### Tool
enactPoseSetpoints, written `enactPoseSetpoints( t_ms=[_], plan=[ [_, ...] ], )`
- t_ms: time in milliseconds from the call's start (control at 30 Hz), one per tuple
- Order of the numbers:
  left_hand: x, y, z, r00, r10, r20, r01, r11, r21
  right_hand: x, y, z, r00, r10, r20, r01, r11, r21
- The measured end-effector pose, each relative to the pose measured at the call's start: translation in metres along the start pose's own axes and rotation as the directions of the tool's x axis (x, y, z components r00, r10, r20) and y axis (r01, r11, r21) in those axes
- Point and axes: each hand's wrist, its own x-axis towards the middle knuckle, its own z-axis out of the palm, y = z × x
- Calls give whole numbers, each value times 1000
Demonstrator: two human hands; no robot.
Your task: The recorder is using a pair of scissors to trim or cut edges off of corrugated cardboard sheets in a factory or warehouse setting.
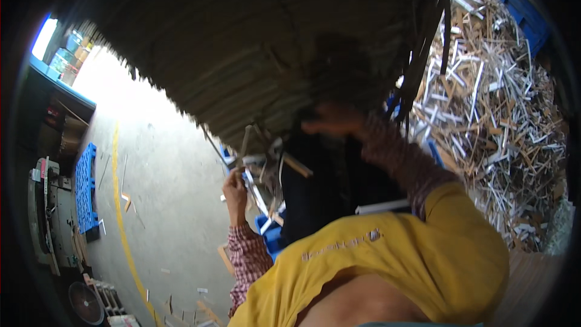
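Note:
A large dark stack with ribbed, layered edges point(242, 54) rises in front of me and fills the upper middle. My left hand point(235, 189) is closed at its lower left edge, its fingers pinching a thin pale strip point(246, 142) that points up toward the stack. My right hand point(331, 118) is against or just in front of the stack's lower part; it is dim and blurred, so its fingers are not clear. Loose scrap strips point(257, 191) and a short brown piece point(297, 165) show between my hands. Whether the right hand holds anything is hidden.
A high heap of white and brown scrap strips point(478, 103) stands at the right, with a blue pallet point(517, 6) behind it. Another blue pallet point(86, 188) is at the left, near a yellow floor line point(118, 206). Scraps lie on the floor; a round fan point(86, 303) is lower left.

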Motion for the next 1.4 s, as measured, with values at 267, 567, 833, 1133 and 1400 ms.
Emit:
enactPoseSetpoints(
  t_ms=[267,567,833,1133,1400],
  plan=[
    [-3,4,-17,896,339,-287,-141,830,540,76,-10,-34,945,-111,-308,112,994,-15],
    [-25,43,37,949,166,-270,-232,943,-238,9,16,64,951,-47,304,43,999,18],
    [43,94,1,866,282,-412,-435,831,-347,122,-64,20,989,-132,67,127,989,80],
    [105,139,12,919,334,-210,-394,737,-550,163,-95,31,992,126,13,-125,954,272],
    [49,107,21,923,269,-274,-374,794,-479,128,-57,112,657,-626,-420,686,728,-12]
  ],
)
